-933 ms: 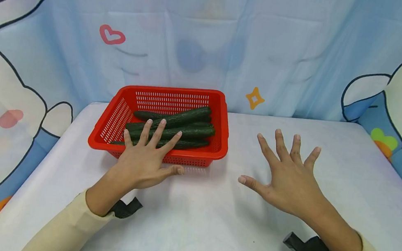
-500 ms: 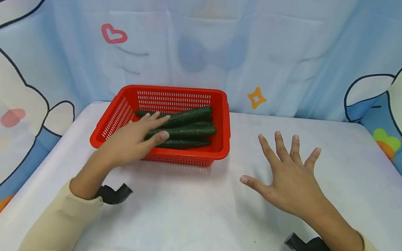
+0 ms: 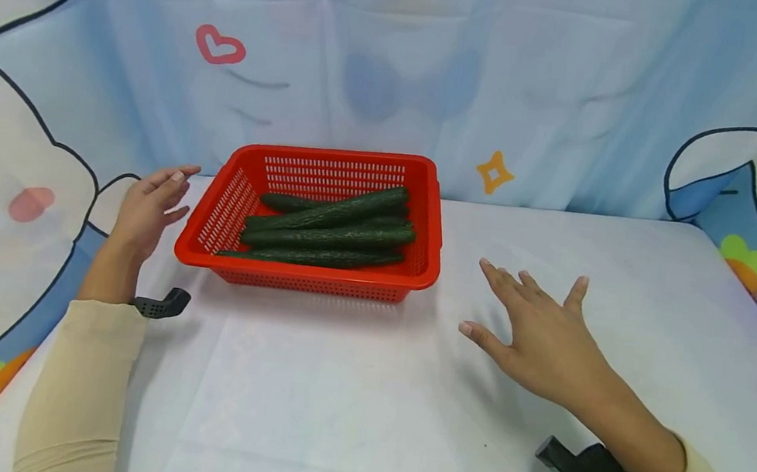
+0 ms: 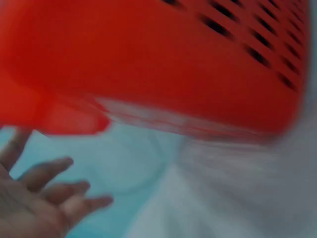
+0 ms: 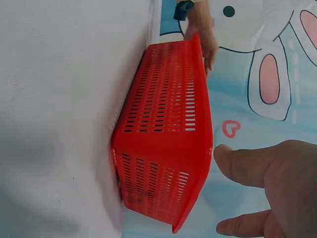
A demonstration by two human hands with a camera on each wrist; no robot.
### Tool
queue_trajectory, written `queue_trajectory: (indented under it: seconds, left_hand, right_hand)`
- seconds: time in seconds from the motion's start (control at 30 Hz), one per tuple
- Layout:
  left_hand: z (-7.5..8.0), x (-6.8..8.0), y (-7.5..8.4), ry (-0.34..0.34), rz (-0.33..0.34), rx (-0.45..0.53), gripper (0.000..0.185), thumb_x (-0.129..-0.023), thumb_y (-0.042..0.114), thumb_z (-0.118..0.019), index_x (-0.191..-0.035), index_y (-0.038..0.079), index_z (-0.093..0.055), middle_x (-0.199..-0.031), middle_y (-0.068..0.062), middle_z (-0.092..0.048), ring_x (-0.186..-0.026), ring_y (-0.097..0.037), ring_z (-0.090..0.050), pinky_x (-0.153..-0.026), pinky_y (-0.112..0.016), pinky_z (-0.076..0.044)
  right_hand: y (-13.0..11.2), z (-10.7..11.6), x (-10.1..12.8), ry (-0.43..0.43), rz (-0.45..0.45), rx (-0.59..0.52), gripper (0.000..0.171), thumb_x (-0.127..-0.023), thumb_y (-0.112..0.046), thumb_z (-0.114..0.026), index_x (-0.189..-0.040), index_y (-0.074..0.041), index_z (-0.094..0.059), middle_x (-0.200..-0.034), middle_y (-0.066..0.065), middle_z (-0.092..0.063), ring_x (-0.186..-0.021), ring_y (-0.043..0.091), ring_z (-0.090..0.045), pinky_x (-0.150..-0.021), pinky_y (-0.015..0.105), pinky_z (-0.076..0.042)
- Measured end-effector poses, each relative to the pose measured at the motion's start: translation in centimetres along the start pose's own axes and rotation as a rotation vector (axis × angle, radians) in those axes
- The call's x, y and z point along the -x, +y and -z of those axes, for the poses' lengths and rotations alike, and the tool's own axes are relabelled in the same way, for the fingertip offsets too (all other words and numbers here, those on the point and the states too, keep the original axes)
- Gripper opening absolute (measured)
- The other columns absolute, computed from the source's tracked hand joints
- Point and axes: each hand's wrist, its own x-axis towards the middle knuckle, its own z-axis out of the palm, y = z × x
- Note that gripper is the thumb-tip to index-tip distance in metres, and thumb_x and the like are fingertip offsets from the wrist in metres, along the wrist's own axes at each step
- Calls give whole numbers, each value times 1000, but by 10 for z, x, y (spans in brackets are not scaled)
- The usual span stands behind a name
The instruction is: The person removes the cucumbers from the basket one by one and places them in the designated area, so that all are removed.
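Observation:
A red plastic basket point(image 3: 317, 283) with slotted walls stands toward the back of the table. Several dark green cucumbers point(image 3: 329, 238) lie inside it, pointing roughly left to right. My left hand point(image 3: 146, 209) is just off the basket's left end, its fingers loosely bent and holding nothing. In the left wrist view its fingers point(image 4: 54, 188) show below the blurred red basket wall point(image 4: 148, 64). Over the table to the right of the basket is my right hand point(image 3: 542, 340), fingers extended and thumb apart, with nothing in it. Its thumb point(image 5: 242, 166) appears in the right wrist view.
A white cloth point(image 3: 331, 410) covers the table. Behind it hangs a light blue curtain point(image 3: 546, 115) printed with cartoon figures, a heart and a star. A black wrist camera mount point(image 3: 163, 303) sticks out from the left wrist, another mount point(image 3: 580, 465) from the right.
My left hand has moved from in front of and over the basket to its left side, its fingers bending. My right hand has stayed almost in place, tilting slightly.

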Motion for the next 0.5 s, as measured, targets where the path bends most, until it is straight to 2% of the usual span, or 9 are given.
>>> queue_trajectory:
  seconds: [0.07, 0.13, 0.2, 0.23, 0.3, 0.4, 0.5]
  left_hand:
    - [-3, 2, -6, -92, 25, 180, 48, -92, 43, -48, -135, 21, -46, -145, 2, -37, -135, -23, -34, -100, -37, -44]
    - [-8, 4, -9, -200, 56, 310, 48, -95, 38, -44, -140, 20, -39, -146, -3, -35, -130, -24, -39, -91, -32, -50]
    - [-15, 5, -8, -266, 96, 397, 47, -96, 31, -43, -142, 20, -35, -145, -9, -32, -123, -25, -44, -85, -31, -52]
    - [-18, 6, -7, -280, 113, 403, 47, -97, 29, -43, -142, 21, -33, -144, -10, -31, -121, -26, -45, -84, -32, -53]
    - [-22, 7, -6, -279, 153, 397, 47, -97, 26, -43, -142, 26, -33, -142, -9, -30, -119, -24, -45, -82, -32, -53]
    - [-24, 6, -6, -222, 211, 352, 46, -95, 24, -49, -139, 33, -38, -141, -4, -31, -118, -23, -43, -81, -31, -54]
    - [-23, 6, -6, -187, 244, 299, 47, -93, 24, -52, -137, 36, -40, -141, -3, -30, -119, -23, -41, -80, -29, -54]
  right_hand:
    - [0, 0, 1, 0, 8, -2, 85, -80, -67, -50, -146, -19, -27, -136, 15, -49, -121, 46, -45, -92, 78, 7]
    - [0, -1, 1, -1, 12, -5, 84, -80, -67, -48, -146, -19, -27, -134, 16, -50, -121, 46, -46, -91, 79, 7]
    - [0, -1, 2, -5, 14, -6, 83, -80, -66, -49, -146, -19, -27, -134, 15, -51, -120, 45, -47, -91, 79, 7]
    - [-1, -1, 2, -7, 15, -7, 83, -81, -64, -51, -146, -19, -27, -133, 15, -52, -120, 45, -47, -91, 79, 6]
    - [-1, -1, 2, -10, 19, -13, 81, -81, -59, -56, -145, -19, -27, -129, 16, -54, -119, 44, -48, -92, 79, 6]
    - [-4, -3, 1, -9, 26, -18, 79, -80, -52, -62, -145, -19, -30, -125, 17, -58, -119, 44, -48, -92, 79, 2]
    - [-11, -8, 0, 23, 75, -32, 73, -80, -48, -65, -141, -18, -38, -127, 13, -58, -122, 42, -46, -96, 77, -8]
